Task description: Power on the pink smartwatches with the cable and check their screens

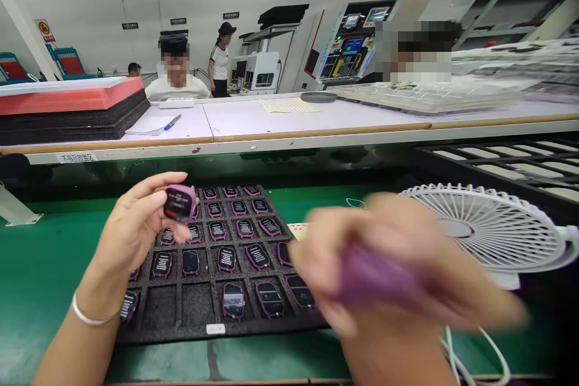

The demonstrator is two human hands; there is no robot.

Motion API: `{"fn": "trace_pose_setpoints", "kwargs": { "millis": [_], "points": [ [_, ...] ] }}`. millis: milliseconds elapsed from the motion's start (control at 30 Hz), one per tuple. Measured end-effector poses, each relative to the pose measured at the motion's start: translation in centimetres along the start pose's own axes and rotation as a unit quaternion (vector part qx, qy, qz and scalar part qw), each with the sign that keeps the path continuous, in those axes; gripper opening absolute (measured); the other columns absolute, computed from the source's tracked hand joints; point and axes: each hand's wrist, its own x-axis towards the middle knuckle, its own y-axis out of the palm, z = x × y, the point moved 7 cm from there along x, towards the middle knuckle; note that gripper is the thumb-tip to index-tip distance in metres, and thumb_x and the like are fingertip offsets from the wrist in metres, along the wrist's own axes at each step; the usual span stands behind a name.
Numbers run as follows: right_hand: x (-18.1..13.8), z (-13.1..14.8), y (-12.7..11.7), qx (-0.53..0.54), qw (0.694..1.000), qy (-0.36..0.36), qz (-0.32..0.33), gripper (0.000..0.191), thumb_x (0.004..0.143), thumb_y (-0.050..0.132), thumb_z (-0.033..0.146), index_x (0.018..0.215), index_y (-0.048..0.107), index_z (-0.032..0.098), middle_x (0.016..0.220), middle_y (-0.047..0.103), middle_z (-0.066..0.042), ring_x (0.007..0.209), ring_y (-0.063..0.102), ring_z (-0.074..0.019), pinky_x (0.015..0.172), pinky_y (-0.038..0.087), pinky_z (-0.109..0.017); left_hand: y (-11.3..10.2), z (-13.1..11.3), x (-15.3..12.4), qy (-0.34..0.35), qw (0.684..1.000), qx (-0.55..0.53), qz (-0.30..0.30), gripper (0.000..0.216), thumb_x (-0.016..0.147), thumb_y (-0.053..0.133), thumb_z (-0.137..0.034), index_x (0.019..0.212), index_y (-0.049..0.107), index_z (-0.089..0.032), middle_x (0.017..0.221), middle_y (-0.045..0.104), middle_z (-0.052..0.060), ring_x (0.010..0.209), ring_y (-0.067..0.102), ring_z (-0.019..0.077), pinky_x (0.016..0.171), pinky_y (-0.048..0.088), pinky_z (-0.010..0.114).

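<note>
My left hand point(136, 226) pinches a small purple watch body point(180, 202) with a dark screen between thumb and fingers, above a black foam tray point(199, 301). The tray holds several more purple watch bodies point(226, 258) in its pockets; a few front pockets are empty. My right hand point(389, 271) is smeared by motion at the tray's right edge, with something purple point(371, 274) in or under it that I cannot make out.
A white desk fan point(493, 232) lies on the green belt at the right, with its cable below. Across the belt runs a white bench with stacked foam sheets point(67, 111), paper and a pen. Other people sit and stand beyond it.
</note>
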Motion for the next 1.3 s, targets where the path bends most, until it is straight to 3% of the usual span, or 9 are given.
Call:
{"fn": "trace_pose_setpoints", "kwargs": {
  "millis": [133, 233, 367, 633, 800, 933, 1033, 1167, 1300],
  "points": [
    [9.2, -2.9, 1.5, 0.139, 0.99, 0.022, -0.001, 0.037, 0.082, 0.078, 0.048, 0.106, 0.065, 0.023, 0.091, 0.077, -0.003, 0.061, 0.07, -0.0146, 0.059, 0.056, -0.029, -0.5, 3.7, 1.9, -0.037, 0.997, 0.032, -0.056, 0.037, 0.081, 0.074, -0.031, 0.115, 0.072, -0.017, 0.082, 0.074, 0.002, 0.056, 0.073, 0.0164, 0.055, 0.061, 0.026],
    [11.3, -6.6, 1.1, 0.144, 0.987, 0.071, -0.025, 0.039, 0.078, 0.081, 0.041, 0.108, 0.063, 0.022, 0.094, 0.077, -0.002, 0.062, 0.07, -0.0122, 0.063, 0.056, -0.027, -1.2, 5.6, 2.7, -0.051, 0.995, 0.063, -0.063, 0.043, 0.081, 0.073, -0.033, 0.12, 0.069, -0.016, 0.086, 0.073, 0.002, 0.059, 0.073, 0.0148, 0.059, 0.062, 0.026],
    [11.2, -8.5, 0.1, 0.114, 0.989, 0.086, -0.051, 0.041, 0.076, 0.083, 0.037, 0.107, 0.062, 0.022, 0.093, 0.076, -0.001, 0.062, 0.071, -0.0117, 0.061, 0.053, -0.025, -1.5, 6.7, 3.2, -0.055, 0.993, 0.084, -0.062, 0.042, 0.08, 0.072, -0.034, 0.118, 0.068, -0.017, 0.09, 0.071, 0.001, 0.061, 0.073, 0.0147, 0.06, 0.062, 0.027],
    [11.3, -8.2, 0.4, 0.072, 0.994, 0.077, -0.042, 0.034, 0.078, 0.08, 0.036, 0.103, 0.061, 0.021, 0.083, 0.074, 0.001, 0.054, 0.065, -0.0107, 0.053, 0.049, -0.025, -1.2, 6.8, 3.2, -0.041, 0.989, 0.128, -0.062, 0.037, 0.072, 0.081, -0.032, 0.1, 0.063, -0.017, 0.079, 0.066, -0.003, 0.049, 0.065, 0.0091, 0.049, 0.055, 0.02],
    [10.8, -7.9, 1.4, 0.129, 0.988, 0.085, -0.021, 0.039, 0.073, 0.068, 0.019, 0.112, 0.061, 0.021, 0.087, 0.075, 0.001, 0.062, 0.07, -0.0135, 0.062, 0.054, -0.028, -0.9, 6.7, 2.9, -0.044, 0.993, 0.107, -0.038, 0.055, 0.068, 0.083, -0.024, 0.115, 0.056, -0.018, 0.095, 0.07, 0.002, 0.061, 0.065, 0.0089, 0.059, 0.058, 0.022],
    [10.2, -7.8, 2.3, 0.124, 0.988, 0.087, 0.006, 0.053, 0.071, 0.067, 0.013, 0.121, 0.055, 0.024, 0.098, 0.074, 0.0, 0.067, 0.071, -0.0133, 0.068, 0.057, -0.031, -1.1, 5.7, 1.3, -0.057, 0.994, 0.094, -0.017, 0.061, 0.069, 0.082, -0.02, 0.122, 0.051, -0.02, 0.106, 0.068, 0.004, 0.066, 0.068, 0.01, 0.065, 0.06, 0.026],
    [8.9, -8.8, 3.5, 0.081, 0.991, 0.091, 0.047, 0.06, 0.073, 0.072, 0.013, 0.127, 0.049, 0.025, 0.104, 0.069, 0.0, 0.07, 0.071, -0.0119, 0.071, 0.057, -0.03, -2.4, 5.6, -1.7, -0.098, 0.985, 0.141, 0.007, 0.054, 0.072, 0.078, -0.021, 0.118, 0.05, -0.021, 0.108, 0.065, 0.005, 0.069, 0.069, 0.0122, 0.065, 0.059, 0.028],
    [5.4, -11.6, 6.0, -0.103, 0.98, 0.101, 0.14, 0.051, 0.077, 0.066, 0.016, 0.125, 0.049, 0.023, 0.101, 0.066, -0.002, 0.075, 0.07, -0.0157, 0.071, 0.058, -0.034, -4.5, 6.4, -7.3, -0.116, 0.921, 0.365, 0.071, 0.04, 0.074, 0.072, -0.018, 0.111, 0.055, -0.022, 0.105, 0.066, 0.004, 0.09, 0.067, 0.0191, 0.082, 0.058, 0.035],
    [2.5, -12.7, 8.3, -0.42, 0.889, -0.012, 0.184, 0.043, 0.075, 0.068, 0.019, 0.118, 0.062, 0.016, 0.117, 0.066, -0.016, 0.108, 0.066, -0.0327, 0.092, 0.053, -0.052, -5.6, 8.0, -11.2, -0.073, 0.818, 0.561, 0.101, 0.034, 0.072, 0.069, -0.016, 0.105, 0.062, -0.023, 0.114, 0.062, 0.006, 0.108, 0.059, 0.0269, 0.101, 0.051, 0.047]
  ]
}}
